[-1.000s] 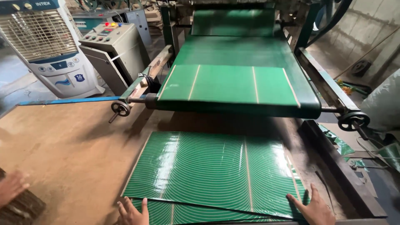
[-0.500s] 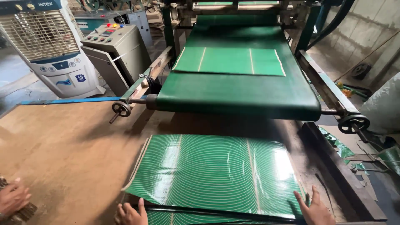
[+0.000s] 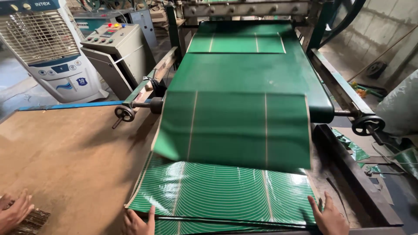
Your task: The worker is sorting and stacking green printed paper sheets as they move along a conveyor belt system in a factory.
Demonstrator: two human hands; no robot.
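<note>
Low in the frame, a stack of glossy green sheets (image 3: pixel 226 196) printed with curved white lines is seen lying on a brown wooden table (image 3: pixel 74 161), and it is touched at its near edge by both hands. The left hand (image 3: pixel 138 223) is laid open at the lower left corner of the stack, thumb raised against the edge; the right hand (image 3: pixel 328 215) is spread flat at the lower right corner, fingers extended — nothing is gripped by either. Just above the stack, a fresh green sheet (image 3: pixel 235 128) with pale vertical lines is caught overhanging the end of a dark green conveyor belt (image 3: pixel 248 72), its lower edge blurred. A further sheet (image 3: pixel 237 43) is carried flat at the upper middle of the belt. At the lower left edge another person's hand (image 3: pixel 15 211) is rested on a dark bundle (image 3: pixel 32 219). An air cooler (image 3: pixel 48 48) and a grey control cabinet (image 3: pixel 117 50) are seen at the upper left — a small handwheel (image 3: pixel 124 114) is mounted beside the belt roller.
</note>
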